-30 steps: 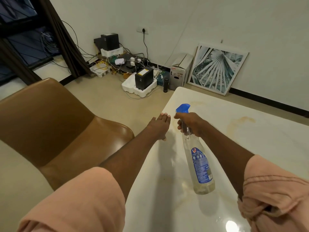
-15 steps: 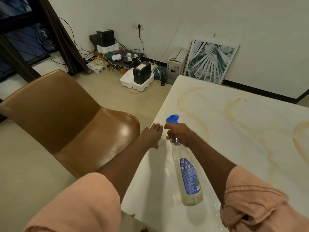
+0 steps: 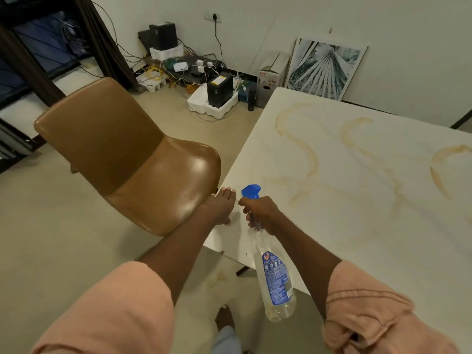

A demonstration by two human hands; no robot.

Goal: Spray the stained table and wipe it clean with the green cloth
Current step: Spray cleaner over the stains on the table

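Note:
A white table (image 3: 357,226) fills the right side, marked with brown curved stains (image 3: 301,144) across its top. My right hand (image 3: 260,210) grips the neck of a clear spray bottle (image 3: 275,277) with a blue label and a blue nozzle (image 3: 251,191), held above the table's near left corner, nozzle pointing away from me. My left hand (image 3: 221,206) rests flat, fingers together, on the table's left edge beside the bottle. No green cloth is in view.
A brown leather chair (image 3: 127,154) stands close to the table's left edge. Black boxes, cables and chargers (image 3: 199,72) lie on the floor by the far wall. A framed leaf picture (image 3: 324,70) and a carton (image 3: 270,77) lean there. My foot (image 3: 224,318) is below.
The view has pulled back and up, showing more of the stained tabletop and the floor. Both hands now sit nearer the table's near corner; the bottle stays in my right hand.

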